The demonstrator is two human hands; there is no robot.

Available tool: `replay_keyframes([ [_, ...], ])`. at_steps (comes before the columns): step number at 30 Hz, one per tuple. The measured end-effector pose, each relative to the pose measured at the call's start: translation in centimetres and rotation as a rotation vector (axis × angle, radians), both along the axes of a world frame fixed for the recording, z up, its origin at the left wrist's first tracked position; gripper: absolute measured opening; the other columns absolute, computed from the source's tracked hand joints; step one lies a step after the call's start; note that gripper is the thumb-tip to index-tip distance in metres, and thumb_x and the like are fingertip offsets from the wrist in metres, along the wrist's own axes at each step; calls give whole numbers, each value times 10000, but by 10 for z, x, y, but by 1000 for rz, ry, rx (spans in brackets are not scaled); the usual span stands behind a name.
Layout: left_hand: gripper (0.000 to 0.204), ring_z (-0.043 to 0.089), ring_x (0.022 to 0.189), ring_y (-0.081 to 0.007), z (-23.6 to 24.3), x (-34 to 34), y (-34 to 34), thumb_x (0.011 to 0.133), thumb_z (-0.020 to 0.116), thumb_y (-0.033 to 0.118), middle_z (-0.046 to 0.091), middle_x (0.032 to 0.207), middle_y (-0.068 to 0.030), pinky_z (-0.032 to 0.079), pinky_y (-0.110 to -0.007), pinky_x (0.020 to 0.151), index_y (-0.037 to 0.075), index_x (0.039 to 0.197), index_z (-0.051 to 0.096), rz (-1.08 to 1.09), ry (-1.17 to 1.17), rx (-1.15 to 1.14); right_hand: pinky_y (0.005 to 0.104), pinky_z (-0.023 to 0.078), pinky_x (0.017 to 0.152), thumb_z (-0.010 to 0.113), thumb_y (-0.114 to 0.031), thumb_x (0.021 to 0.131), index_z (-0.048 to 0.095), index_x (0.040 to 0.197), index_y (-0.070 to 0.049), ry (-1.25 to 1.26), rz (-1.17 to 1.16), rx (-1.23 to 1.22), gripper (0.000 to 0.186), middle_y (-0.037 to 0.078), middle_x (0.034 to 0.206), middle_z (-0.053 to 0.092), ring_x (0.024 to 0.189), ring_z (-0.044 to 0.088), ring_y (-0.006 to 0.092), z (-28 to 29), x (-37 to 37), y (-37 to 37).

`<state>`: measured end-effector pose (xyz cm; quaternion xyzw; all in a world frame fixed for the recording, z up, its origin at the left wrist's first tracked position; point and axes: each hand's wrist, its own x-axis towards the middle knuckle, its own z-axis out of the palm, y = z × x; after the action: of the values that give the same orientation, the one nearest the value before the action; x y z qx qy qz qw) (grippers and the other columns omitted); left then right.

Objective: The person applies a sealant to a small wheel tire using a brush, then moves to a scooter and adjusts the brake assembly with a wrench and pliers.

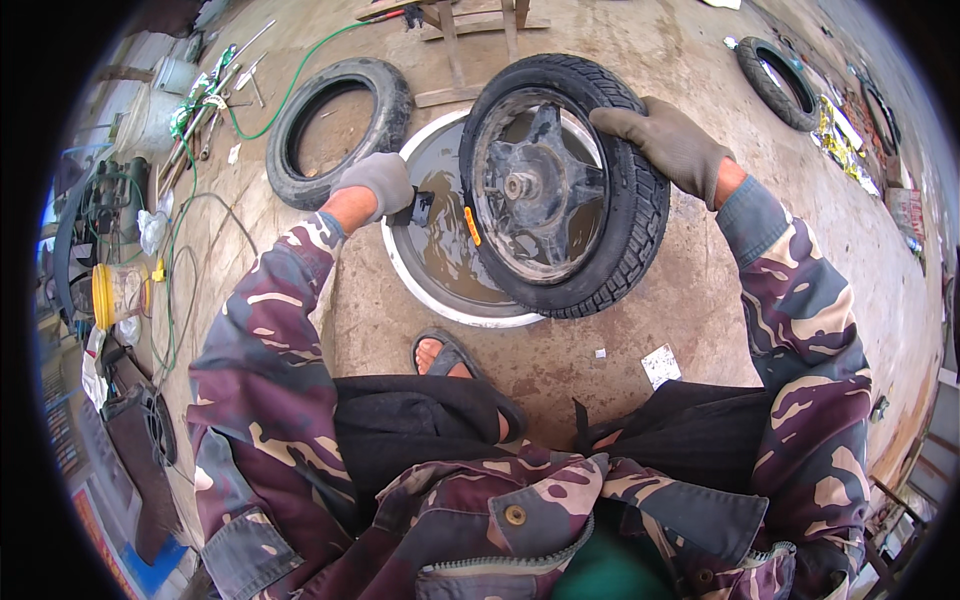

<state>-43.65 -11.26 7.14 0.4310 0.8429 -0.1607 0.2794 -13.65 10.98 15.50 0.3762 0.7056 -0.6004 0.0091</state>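
1. Wheel: a small motorcycle wheel with a black tyre on a dark spoked rim, standing upright and tilted in a basin, its lower part down in the water.
2. Basin: round, white-rimmed, holding brown murky water, set on the concrete floor directly ahead of the person.
3. Right hand: grey-gloved, laid over the top right of the tyre tread, fingers spread narrow and curled onto the rubber, steadying the wheel.
4. Left hand: grey-gloved, at the basin's left rim, fingers closed around a small black tool; what kind of tool cannot be told. The tool's end sits just beside the tyre's left edge.
5. An orange mark or tag shows on the tyre sidewall near the tool.
6. Spare tyre: lying flat on the floor, touching or just beside the basin's upper left.
7. Another tyre lies well apart at upper right.
8. Green hose runs across the floor at upper left.
9. Person's sandalled foot is planted just below the basin.
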Motion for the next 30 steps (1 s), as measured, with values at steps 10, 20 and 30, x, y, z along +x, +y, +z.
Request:
replay_keyframes([
  [10,259,706,559,-258,0,-3,3,919,620,160,742,769,-143,560,-398,508,-21,1001,785,226,-223,-32,309,618,720,731,-436,935,768,1098,109,-8,52,72,570,153,921,800,756,776,207,-5,1,4],
  [20,307,690,546,-230,11,3,21,890,628,135,711,728,-128,551,-377,481,-25,1118,757,122,-342,153,314,620,711,701,-448,960,792,1096,49,-66,26,65,523,153,918,801,762,780,199,-2,0,2],
  [30,461,739,682,-260,37,22,9,889,645,112,764,907,-186,605,-391,675,24,1336,715,-281,-385,-96,315,628,693,725,-459,933,763,1085,120,-21,4,42,600,168,910,797,738,780,216,-5,1,1],
])
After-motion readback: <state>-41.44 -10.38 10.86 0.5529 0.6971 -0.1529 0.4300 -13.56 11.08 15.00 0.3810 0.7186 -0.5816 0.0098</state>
